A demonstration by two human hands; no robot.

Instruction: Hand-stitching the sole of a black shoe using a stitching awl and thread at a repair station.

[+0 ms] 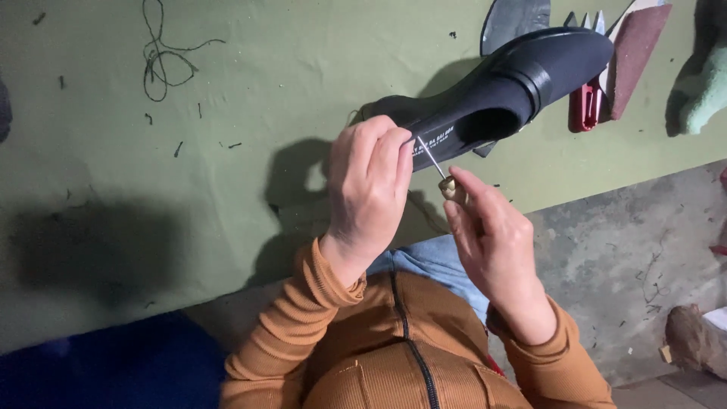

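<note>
A black slip-on shoe [500,87] is held up over a green work surface [227,174], its toe pointing up and to the right. My left hand [369,185] grips the shoe at its heel end. My right hand [492,242] holds an awl [447,182] with a pale wooden handle. The awl's thin metal needle points up-left into the shoe's edge beside my left fingers. Both arms wear orange ribbed sleeves.
A loose dark thread [159,57] lies at the top left of the green surface. A red-handled tool [585,106], a dark red block [632,53] and a grey leather piece [515,19] lie beyond the shoe. The concrete floor [628,250] lies at the right.
</note>
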